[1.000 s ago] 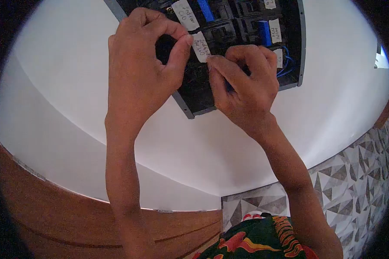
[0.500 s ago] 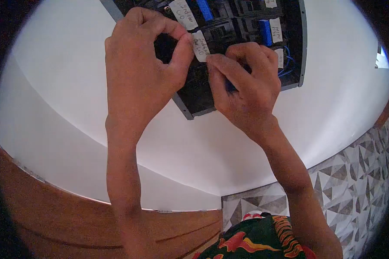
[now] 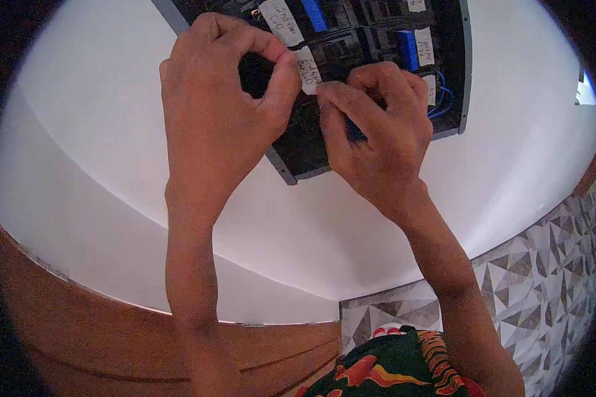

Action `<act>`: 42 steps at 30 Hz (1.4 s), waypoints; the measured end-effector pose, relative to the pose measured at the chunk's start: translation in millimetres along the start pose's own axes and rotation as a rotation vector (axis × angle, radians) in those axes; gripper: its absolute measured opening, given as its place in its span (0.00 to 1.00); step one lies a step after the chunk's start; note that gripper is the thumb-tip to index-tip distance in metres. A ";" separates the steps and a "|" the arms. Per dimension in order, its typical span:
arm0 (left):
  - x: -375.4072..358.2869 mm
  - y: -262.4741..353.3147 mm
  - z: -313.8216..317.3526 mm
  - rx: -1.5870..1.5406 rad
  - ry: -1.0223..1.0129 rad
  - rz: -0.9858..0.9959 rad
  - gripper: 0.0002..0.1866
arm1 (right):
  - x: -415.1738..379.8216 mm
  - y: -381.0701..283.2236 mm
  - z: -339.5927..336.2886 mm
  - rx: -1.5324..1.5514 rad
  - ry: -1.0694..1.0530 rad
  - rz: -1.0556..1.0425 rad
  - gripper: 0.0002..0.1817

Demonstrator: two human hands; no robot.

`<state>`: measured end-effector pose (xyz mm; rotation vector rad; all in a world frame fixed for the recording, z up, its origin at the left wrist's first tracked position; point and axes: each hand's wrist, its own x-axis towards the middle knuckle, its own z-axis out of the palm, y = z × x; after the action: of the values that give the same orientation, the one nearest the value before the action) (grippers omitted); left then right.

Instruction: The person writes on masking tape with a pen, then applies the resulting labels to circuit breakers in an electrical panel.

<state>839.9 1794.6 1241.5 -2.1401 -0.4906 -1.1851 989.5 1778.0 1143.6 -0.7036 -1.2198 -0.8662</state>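
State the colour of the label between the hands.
White label with dark handwriting, in the head view.

Both arms raised, left hand (image 3: 222, 109) pinching, right hand (image 3: 377, 135) curled, fingertips close

Both arms were bare from wrist to past the elbow, with no sleeve, watch or ring in sight; the left hand (image 3: 218, 112) sat upper centre-left of the frame, the right hand (image 3: 377, 129) upper centre; at the bottom edge, right of centre, showed a dark patterned garment (image 3: 397, 367) printed in red, orange, yellow and green, perhaps a shirt, mostly cut off.
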 end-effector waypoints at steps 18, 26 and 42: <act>-1.6 2.9 4.1 -0.012 0.025 -0.020 0.06 | 0.6 -1.7 -6.7 -0.051 -0.041 -0.013 0.11; -2.3 3.5 4.5 0.006 0.046 -0.004 0.06 | -5.8 3.6 -6.5 -0.087 -0.069 -0.084 0.10; -3.2 0.8 8.3 -0.069 0.050 -0.045 0.05 | -9.3 5.5 -15.2 -0.102 -0.157 -0.153 0.17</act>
<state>843.8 1799.7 1235.3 -2.1624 -0.4841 -1.2943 1000.7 1769.7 1131.2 -0.7791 -1.3911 -1.0209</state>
